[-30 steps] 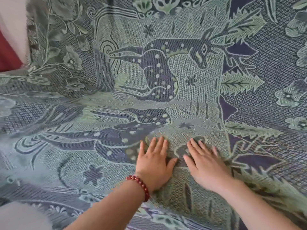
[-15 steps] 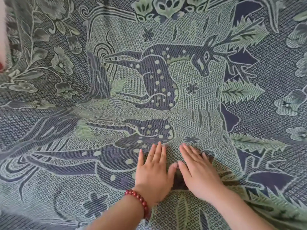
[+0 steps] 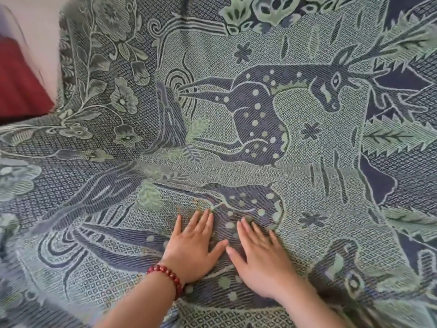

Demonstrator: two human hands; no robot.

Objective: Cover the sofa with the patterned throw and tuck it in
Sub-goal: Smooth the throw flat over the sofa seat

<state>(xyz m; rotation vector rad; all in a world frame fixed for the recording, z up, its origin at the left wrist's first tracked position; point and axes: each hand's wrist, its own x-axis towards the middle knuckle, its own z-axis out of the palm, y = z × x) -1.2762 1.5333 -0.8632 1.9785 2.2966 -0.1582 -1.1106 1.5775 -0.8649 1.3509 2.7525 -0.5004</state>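
The patterned throw [image 3: 295, 162], green and dark blue with spotted deer and flowers, covers the sofa seat and backrest and fills almost the whole view. The sofa itself is hidden beneath it. My left hand [image 3: 194, 249], with a red bead bracelet at the wrist, lies flat on the throw over the seat, fingers spread. My right hand [image 3: 260, 259] lies flat right beside it, thumbs nearly touching. Both palms press the fabric and hold nothing. A fold line [image 3: 165, 166] runs where the seat meets the backrest, above my fingertips.
At the upper left, past the throw's edge, a pale wall [image 3: 40, 39] and a dark red surface [image 3: 21, 86] show. Wrinkles gather in the throw at the lower left [image 3: 35, 268].
Both hands have slid forward over the throw toward the seat-back crease, staying flat and side by side. The view shifted, and the red surface at the upper left is back in sight.
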